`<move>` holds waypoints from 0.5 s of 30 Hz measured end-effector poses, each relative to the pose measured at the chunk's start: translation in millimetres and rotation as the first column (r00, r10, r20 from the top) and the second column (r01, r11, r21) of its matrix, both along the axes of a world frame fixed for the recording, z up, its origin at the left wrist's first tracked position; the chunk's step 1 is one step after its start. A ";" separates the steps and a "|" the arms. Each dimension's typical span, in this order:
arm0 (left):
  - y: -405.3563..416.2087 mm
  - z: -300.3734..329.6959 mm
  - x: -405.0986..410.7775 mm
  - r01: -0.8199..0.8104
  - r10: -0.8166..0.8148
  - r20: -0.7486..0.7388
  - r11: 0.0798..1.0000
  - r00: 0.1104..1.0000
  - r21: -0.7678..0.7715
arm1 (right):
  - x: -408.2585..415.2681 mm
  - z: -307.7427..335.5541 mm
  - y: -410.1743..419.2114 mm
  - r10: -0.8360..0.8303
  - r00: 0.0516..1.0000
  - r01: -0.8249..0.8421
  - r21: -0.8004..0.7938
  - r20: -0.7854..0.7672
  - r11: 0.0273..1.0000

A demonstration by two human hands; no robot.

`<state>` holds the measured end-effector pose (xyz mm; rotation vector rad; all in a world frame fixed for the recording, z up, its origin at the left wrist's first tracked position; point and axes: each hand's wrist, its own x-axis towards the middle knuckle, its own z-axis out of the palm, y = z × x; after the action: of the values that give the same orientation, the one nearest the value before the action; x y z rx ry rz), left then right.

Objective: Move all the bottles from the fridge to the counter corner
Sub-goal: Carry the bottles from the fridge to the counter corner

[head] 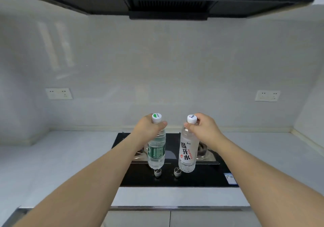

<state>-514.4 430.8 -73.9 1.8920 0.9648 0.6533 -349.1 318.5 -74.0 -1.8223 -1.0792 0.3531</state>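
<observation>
At far left a pale wall socket [59,93] sits on the smooth grey backsplash above the matte light counter [61,156]. Our left hand [149,126] is wrapped around the neck of the green-label bottle [156,149], just under its white cap, and carries it upright in the air over the glossy black stove [175,179]. Beside it, apart and not touching, our right hand [204,127] pinches the white-label bottle [188,151] at the cap and neck, hanging likewise above the two metal knobs [167,172]. Both are clear ribbed plastic cylinders, apparently full of water, so we judge them moderately heavy, slightly squeezable and perhaps slick if chilled; the stiff neck ring is the safest hold, though a hand on the body would steady any swing. Far right, the counter meets the side wall at a corner [292,130], a likely place to set them.
</observation>
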 end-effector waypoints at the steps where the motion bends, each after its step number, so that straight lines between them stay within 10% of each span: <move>1: 9.8 -3.0 -23.1 -0.025 0.025 0.002 1.000 1.000 -0.006 | -19.5 -2.3 13.4 0.026 1.000 -0.026 -0.017 -0.002 1.000; 15: 97.1 -35.3 -296.0 -0.335 0.333 -0.054 0.941 0.942 -0.046 | -259.0 -34.5 159.5 0.368 0.930 -0.368 -0.111 -0.013 0.923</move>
<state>-810.4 527.9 -109.1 1.7154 1.3375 0.7748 -608.0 478.0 -108.5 -1.7117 -1.4361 0.6406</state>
